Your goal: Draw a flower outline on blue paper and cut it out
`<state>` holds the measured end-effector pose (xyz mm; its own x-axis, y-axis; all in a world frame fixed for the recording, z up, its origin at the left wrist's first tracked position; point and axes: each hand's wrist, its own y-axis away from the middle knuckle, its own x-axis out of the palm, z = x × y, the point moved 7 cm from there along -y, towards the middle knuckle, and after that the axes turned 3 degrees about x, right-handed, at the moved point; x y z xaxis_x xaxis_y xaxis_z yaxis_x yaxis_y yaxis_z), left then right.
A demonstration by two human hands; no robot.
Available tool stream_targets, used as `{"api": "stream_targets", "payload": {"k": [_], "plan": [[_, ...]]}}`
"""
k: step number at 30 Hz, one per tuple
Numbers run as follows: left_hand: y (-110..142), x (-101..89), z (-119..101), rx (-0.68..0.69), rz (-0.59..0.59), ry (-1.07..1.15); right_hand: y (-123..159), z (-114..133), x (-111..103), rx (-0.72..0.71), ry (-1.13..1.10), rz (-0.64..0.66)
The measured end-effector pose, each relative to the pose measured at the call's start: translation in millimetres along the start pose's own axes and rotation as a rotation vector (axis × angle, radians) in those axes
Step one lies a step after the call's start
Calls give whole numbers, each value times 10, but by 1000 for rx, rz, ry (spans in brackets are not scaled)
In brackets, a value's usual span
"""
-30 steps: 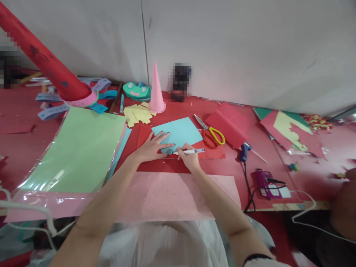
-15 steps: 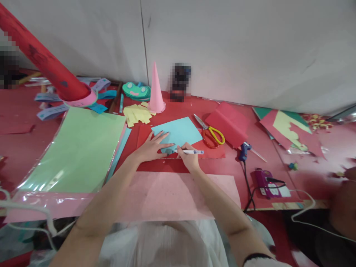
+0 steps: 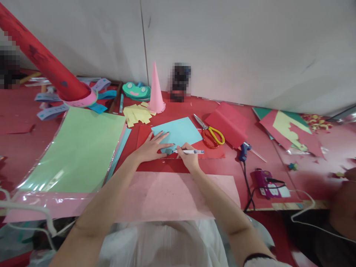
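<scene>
A light blue sheet of paper lies on red paper in front of me. My left hand rests flat on its lower left part, fingers spread. In my right hand is a white pen, its tip low at the sheet's near edge; any mark there is too small to make out. Scissors with one yellow and one red handle lie open just right of the sheet. Behind it stand a pink paper cone and a pile of pale yellow paper strips.
Green sheets in a clear sleeve lie at left, below a red tube. A pink sheet covers the near edge. Rightward are a glue gun with its cord, a purple power strip, paper scraps and another person's arm.
Almost nothing differs. Both hands, the pen and the blue sheet appear in the same places.
</scene>
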<state>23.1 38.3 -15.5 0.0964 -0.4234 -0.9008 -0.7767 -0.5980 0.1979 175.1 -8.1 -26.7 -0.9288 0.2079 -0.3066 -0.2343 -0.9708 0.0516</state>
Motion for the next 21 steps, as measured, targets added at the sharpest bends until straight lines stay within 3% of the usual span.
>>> {"api": "stream_targets", "payload": {"k": [11,16,21], "plan": [[-8,9,12,-1,-5,-5,2,-28,-8,-1,25,-32],[-8,12,19,8,-7,-12,5,-15,-82,1,-36,-111],[-6,13,27,12,-19,-4,9,23,-45,-21,-21,-49]]}}
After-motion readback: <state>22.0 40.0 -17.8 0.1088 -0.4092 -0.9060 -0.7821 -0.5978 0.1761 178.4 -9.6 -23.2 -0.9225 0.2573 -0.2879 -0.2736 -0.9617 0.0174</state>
